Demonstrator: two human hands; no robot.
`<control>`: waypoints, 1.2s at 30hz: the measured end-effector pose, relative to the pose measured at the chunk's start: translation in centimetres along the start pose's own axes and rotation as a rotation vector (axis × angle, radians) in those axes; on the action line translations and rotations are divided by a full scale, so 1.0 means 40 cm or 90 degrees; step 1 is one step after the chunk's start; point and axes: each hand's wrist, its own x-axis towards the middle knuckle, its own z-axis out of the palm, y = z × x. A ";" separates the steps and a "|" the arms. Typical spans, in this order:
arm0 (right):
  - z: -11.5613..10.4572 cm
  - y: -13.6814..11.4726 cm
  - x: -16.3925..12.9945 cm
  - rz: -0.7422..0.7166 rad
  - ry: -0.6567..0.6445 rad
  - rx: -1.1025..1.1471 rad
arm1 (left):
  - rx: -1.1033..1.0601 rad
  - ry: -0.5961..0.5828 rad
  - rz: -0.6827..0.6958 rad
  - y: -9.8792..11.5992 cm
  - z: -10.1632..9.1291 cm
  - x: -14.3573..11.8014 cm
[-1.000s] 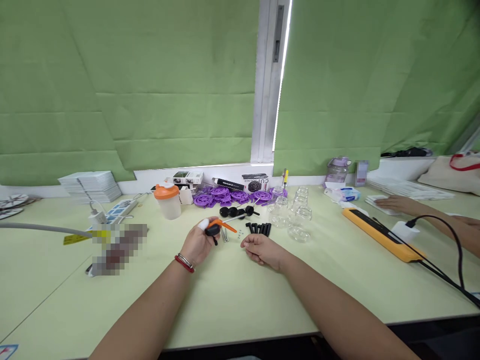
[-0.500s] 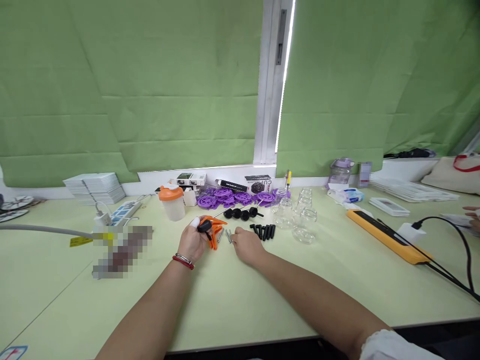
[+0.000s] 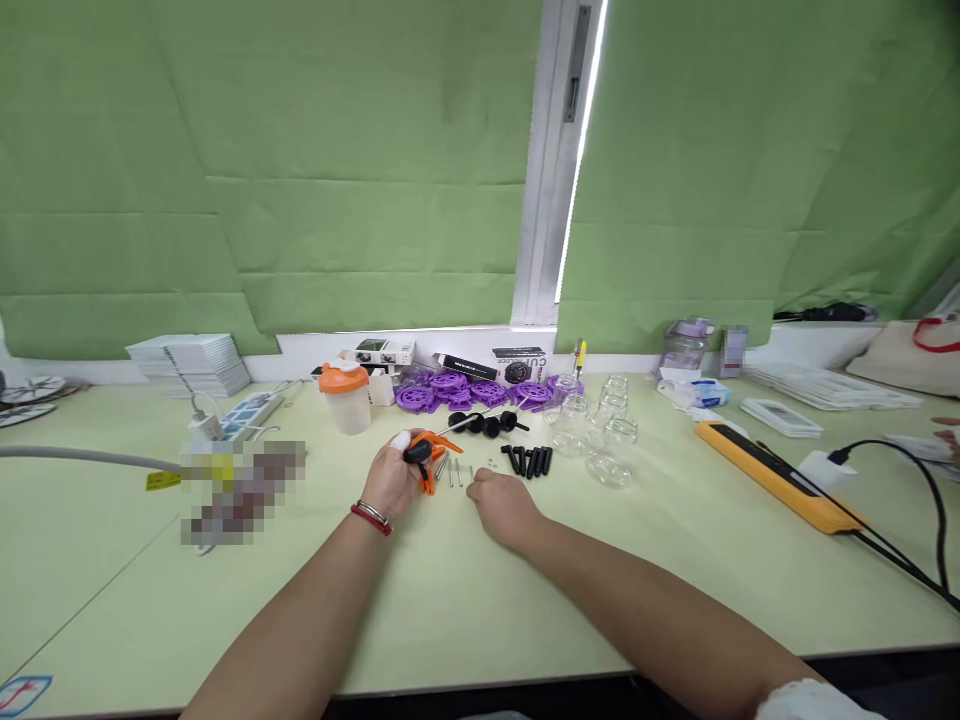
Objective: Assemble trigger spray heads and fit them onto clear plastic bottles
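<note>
Orange part (image 3: 431, 462) in left hand (image 3: 390, 482), right hand (image 3: 501, 502) beside (metal pins (image 3: 455, 471) between)

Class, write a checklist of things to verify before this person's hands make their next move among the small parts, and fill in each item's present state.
1. Left hand grips the orange and black part: ok.
2. Right hand rests on the table beside the metal pins: ok.
3. Right hand already holds a pin: cannot tell, fingers hide it.
4. Black pegs lie grouped just past the right hand: ok.
5. Glass jars stand apart from both hands: ok.
6. Black cable stays far to the right of the parts: ok.
</note>
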 end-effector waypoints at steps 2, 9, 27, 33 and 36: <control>-0.009 -0.006 -0.018 -0.034 -0.010 -0.033 | 0.002 0.005 -0.004 -0.003 0.001 -0.001; -0.035 -0.040 -0.078 -0.252 0.005 -0.173 | 0.016 0.015 -0.040 -0.001 0.021 -0.013; -0.143 -0.033 -0.080 -0.234 0.159 0.099 | 0.028 -0.078 -0.110 -0.030 0.051 -0.045; -0.187 0.013 -0.037 0.107 0.327 0.746 | 0.065 -0.183 -0.182 -0.078 0.086 -0.090; -0.168 0.019 -0.015 0.187 0.341 0.835 | 0.077 -0.209 -0.218 -0.096 0.092 -0.102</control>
